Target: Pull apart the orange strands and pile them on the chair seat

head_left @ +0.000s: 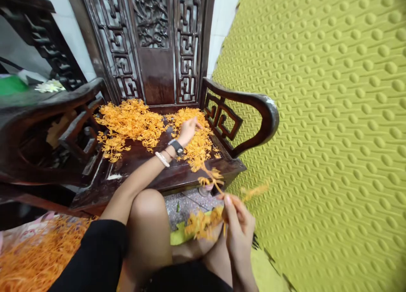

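Observation:
My right hand is closed in a pinch round the thin stem of an orange artificial flower sprig, held in front of my knees. Its branches spread up toward the seat, to the right and down to the left, partly blurred. My left hand, with a watch and bracelets at the wrist, reaches over the right pile of orange flower pieces. Its fingers look apart, though they are slightly blurred, and I see nothing held in them. Left of it lies a larger pile of orange flower pieces.
Both piles rest on a dark carved wooden chair with curved armrests. At lower left a bag holds many thin orange pieces. A yellow-green textured mat stands at the right. White flowers lie at far left.

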A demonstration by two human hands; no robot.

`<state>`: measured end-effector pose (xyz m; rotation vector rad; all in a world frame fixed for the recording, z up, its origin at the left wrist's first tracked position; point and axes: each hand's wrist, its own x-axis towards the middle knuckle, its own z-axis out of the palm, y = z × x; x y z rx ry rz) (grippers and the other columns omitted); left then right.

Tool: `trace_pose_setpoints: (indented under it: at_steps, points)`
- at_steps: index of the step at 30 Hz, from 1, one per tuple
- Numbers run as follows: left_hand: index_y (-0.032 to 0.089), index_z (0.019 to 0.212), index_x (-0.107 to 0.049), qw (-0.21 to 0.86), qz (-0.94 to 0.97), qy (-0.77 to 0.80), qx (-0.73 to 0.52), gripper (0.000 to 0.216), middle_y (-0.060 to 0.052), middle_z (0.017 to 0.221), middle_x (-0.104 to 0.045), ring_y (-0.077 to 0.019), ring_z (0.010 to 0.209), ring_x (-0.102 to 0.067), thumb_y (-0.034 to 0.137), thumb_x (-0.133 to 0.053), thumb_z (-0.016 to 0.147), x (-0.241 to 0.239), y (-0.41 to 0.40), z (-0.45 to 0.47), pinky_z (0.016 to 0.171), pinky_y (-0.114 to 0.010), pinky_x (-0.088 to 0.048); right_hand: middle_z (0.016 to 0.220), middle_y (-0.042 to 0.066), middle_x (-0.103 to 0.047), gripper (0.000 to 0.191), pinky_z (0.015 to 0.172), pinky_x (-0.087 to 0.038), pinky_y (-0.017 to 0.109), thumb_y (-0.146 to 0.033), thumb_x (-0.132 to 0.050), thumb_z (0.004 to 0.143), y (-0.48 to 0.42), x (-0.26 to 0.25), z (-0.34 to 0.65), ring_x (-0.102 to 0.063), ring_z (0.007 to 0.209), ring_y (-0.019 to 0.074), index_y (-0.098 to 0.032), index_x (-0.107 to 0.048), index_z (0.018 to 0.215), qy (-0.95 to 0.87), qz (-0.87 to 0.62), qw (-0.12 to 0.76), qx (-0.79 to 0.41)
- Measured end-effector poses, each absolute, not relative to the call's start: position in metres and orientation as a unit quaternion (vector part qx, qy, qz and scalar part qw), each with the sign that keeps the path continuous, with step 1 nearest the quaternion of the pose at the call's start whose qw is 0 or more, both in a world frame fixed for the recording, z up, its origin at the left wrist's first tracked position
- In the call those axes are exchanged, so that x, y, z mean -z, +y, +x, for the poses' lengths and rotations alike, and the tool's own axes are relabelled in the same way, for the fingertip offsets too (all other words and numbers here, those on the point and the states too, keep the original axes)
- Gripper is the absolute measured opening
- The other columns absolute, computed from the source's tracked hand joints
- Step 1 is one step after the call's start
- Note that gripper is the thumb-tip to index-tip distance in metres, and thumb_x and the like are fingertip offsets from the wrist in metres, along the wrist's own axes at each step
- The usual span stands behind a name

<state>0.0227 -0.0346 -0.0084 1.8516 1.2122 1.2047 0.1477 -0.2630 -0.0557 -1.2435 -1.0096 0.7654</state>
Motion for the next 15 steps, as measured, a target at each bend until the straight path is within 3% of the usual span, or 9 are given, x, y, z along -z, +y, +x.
trace_pose_setpoints:
  at_steps: [5,8,12,15]
  points:
    - [0.013,0.103,-0.058,0.292,0.712,0.500,-0.397,0.028,-0.010,0.100,-0.068,-0.0151,0.073,-0.064,0.022,-0.032,0.096,0.025,-0.016,0.007,0.073,-0.029,-0.051,0.059,-0.002,-0.049,0.029,0.049,-0.033,0.023,-0.046,-0.063,0.081,-0.257,0.076,0.163,-0.042,0.053,0.0108,-0.017,-0.066,0.078,-0.435,-0.522,0.629,-0.378]
    - [0.013,0.119,-0.054,0.282,0.735,0.517,-0.338,0.032,-0.014,0.114,-0.064,-0.0212,0.092,-0.064,0.019,-0.035,0.093,0.040,-0.022,0.017,0.087,-0.036,-0.049,0.051,-0.007,-0.033,0.031,0.044,-0.020,0.022,-0.048,-0.061,0.082,-0.243,0.076,0.169,-0.026,0.046,0.0075,-0.017,-0.064,0.080,-0.401,-0.503,0.654,-0.398]
    - [0.019,0.138,-0.042,0.241,0.754,0.541,-0.283,0.052,-0.018,0.136,-0.048,-0.0355,0.124,-0.046,0.019,-0.048,0.087,0.040,-0.035,0.023,0.104,-0.054,-0.032,0.051,-0.008,-0.029,0.032,0.043,-0.016,0.022,-0.049,-0.061,0.081,-0.241,0.064,0.167,-0.021,0.044,0.0069,-0.017,-0.063,0.083,-0.375,-0.500,0.679,-0.386]
    - [0.025,0.134,-0.050,0.153,0.786,0.521,-0.296,0.045,-0.013,0.151,-0.031,-0.0392,0.134,-0.031,0.024,-0.049,0.088,0.027,-0.051,0.026,0.108,-0.060,-0.019,0.051,-0.008,-0.029,0.032,0.044,-0.017,0.022,-0.049,-0.061,0.082,-0.243,0.056,0.165,-0.021,0.045,0.0071,-0.017,-0.063,0.083,-0.381,-0.503,0.675,-0.383]
